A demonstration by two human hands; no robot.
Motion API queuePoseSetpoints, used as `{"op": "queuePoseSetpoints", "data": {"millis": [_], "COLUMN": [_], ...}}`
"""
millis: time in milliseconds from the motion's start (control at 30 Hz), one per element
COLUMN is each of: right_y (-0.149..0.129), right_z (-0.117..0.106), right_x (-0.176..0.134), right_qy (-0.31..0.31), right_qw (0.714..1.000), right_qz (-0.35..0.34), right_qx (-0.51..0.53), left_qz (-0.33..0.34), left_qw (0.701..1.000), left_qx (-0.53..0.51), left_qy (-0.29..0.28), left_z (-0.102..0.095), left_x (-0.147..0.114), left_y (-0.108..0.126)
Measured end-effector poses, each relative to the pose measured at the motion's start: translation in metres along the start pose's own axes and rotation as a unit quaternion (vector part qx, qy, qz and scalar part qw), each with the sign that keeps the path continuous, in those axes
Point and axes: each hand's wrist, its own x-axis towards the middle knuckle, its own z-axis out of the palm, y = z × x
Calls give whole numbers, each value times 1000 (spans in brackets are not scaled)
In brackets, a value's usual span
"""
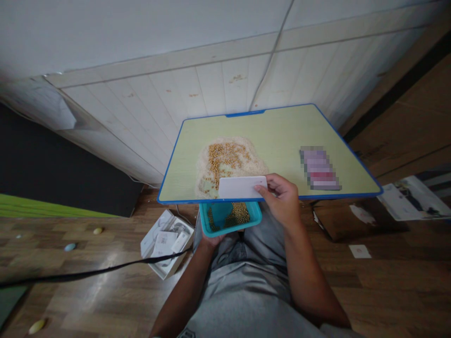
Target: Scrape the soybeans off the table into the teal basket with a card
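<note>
Wht card (237,188), long axis crosswise, free end L, in R hand (280,199) pinch; tub (229,230) in L hand (213,240)

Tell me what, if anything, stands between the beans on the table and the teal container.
The white card, held in the right hand at the near edge of the table, stands between part of the beans and the teal container. The table's blue edging also lies between them.
</note>
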Motion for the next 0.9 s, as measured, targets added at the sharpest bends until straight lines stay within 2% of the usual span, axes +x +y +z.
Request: {"op": "queuePoseSetpoints", "data": {"millis": [233,367,467,600,733,800,900], "right_y": [1,1,1,-3,-8,-10,-9], "right_z": [-1,0,2,5,9,12,16], "right_x": [0,0,0,-1,-4,-6,-8], "right_qy": [-20,25,66,91,35,0,-22], "right_qw": [1000,1000,997,996,999,999,999], "right_qz": [7,-3,-12,-7,18,30,37], "right_qx": [-6,-19,-29,-14,15,20,15], "left_qz": [1,-4,-22,-15,1,-7,-15], "left_qw": [1000,1000,999,998,998,998,998], "left_qx": [-2,-12,-7,-10,-4,14,37], "left_qy": [20,19,40,58,58,59,50], "left_z": [5,7,7,21,35,36,32], "left_x": [-7,-8,-11,-14,-18,-20,-21], "left_y": [7,7,9,11,14,16,18]}}
